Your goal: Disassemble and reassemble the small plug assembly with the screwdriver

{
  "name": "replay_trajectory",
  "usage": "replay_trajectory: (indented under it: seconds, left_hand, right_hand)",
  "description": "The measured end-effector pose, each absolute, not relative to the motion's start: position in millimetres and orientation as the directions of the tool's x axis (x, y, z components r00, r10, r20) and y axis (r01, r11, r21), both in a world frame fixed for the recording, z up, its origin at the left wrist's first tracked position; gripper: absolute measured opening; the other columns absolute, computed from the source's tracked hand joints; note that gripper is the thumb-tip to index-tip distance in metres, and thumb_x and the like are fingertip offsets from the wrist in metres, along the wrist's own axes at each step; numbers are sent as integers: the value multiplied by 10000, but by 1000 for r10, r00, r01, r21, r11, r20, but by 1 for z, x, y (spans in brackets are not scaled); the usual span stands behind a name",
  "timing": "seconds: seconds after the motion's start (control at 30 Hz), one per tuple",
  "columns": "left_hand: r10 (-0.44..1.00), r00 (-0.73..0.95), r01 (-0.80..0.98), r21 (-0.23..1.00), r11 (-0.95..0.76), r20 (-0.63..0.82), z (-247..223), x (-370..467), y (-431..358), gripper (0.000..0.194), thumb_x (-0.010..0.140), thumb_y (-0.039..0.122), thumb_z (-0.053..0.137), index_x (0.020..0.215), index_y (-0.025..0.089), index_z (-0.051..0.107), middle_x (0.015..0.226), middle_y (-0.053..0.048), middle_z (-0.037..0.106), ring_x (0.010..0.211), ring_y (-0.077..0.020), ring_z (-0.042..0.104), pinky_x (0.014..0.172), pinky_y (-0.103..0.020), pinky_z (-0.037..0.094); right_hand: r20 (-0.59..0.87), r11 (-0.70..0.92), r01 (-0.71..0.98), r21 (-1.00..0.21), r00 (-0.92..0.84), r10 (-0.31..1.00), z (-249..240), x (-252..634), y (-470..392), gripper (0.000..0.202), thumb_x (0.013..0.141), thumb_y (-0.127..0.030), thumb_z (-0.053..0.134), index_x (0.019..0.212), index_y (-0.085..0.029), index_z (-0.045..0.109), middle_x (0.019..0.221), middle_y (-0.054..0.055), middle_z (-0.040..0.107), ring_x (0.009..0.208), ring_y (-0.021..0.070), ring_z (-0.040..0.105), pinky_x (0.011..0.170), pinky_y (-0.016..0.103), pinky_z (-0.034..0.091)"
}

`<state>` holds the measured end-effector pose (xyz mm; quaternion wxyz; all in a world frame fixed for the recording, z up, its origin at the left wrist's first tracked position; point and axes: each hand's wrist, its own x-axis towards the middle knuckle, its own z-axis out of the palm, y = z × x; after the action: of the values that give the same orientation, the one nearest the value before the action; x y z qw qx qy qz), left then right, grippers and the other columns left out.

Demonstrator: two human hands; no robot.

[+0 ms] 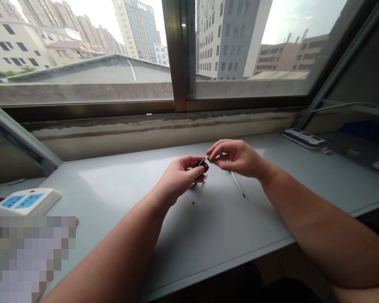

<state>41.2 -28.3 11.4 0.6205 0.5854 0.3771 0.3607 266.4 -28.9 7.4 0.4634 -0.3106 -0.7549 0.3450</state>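
My left hand (pixel 188 171) is closed around a small dark round part (pixel 203 165) with a pale rim, held above the desk. Close beside it, my right hand (pixel 235 157) pinches a small green piece (pixel 210 159) between thumb and fingers; its exact kind is too small to tell. A screwdriver (pixel 238 185) lies under my right hand, its metal shaft pointing toward me and its green handle mostly covered by the fingers. Below my left hand are more small dark and metallic parts (pixel 204 182), partly hidden. A tiny metal piece (pixel 193 203), perhaps a screw, rests nearer to me.
The grey desk (pixel 113 185) runs along a window (pixel 183 54). At the left sits a white socket block (pixel 31 201) with blue outlets, beside a blurred-out area. A power strip (pixel 304 139) lies at the far right, with a cable behind it.
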Motion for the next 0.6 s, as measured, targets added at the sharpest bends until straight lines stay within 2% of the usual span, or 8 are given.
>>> replay_trajectory:
  seconds: [0.13, 0.27, 0.4, 0.6]
  left_hand:
    - [886, 461, 9, 999, 39, -39, 10, 41, -29, 475, 728, 337, 894, 1120, 106, 756, 873, -76, 737, 724, -136, 656, 700, -264, 523]
    - [887, 459, 5, 999, 46, -44, 10, 43, -28, 433, 745, 313, 858, 1127, 128, 767, 946, -92, 755, 754, -151, 684, 761, -293, 546]
    - [888, 457, -14, 997, 76, -61, 8, 43, -26, 354, 800, 291, 763, 1127, 157, 783, 1004, -88, 758, 763, -154, 702, 806, -314, 554]
    - [887, 455, -29, 994, 106, -82, 7, 42, -26, 401, 791, 257, 738, 1179, 161, 774, 1029, -93, 765, 792, -167, 715, 805, -312, 553]
  right_hand:
    - [462, 533, 126, -837, -359, 811, 8, 265, -30, 169, 852, -184, 786, 1008, -170, 721, 1074, 79, 747, 938, 178, 740, 874, 338, 626]
    - [427, 507, 149, -849, -371, 824, 8, 265, -30, 221, 854, -246, 807, 1034, -154, 717, 1012, 79, 764, 899, 183, 747, 870, 354, 623]
    - [399, 490, 180, -853, -383, 833, 8, 266, -29, 215, 851, -258, 805, 1020, -148, 731, 963, 74, 768, 907, 200, 749, 894, 380, 630]
    - [414, 517, 206, -831, -392, 821, 9, 264, -29, 214, 823, -240, 807, 1004, -144, 746, 984, 81, 766, 923, 211, 756, 916, 395, 639]
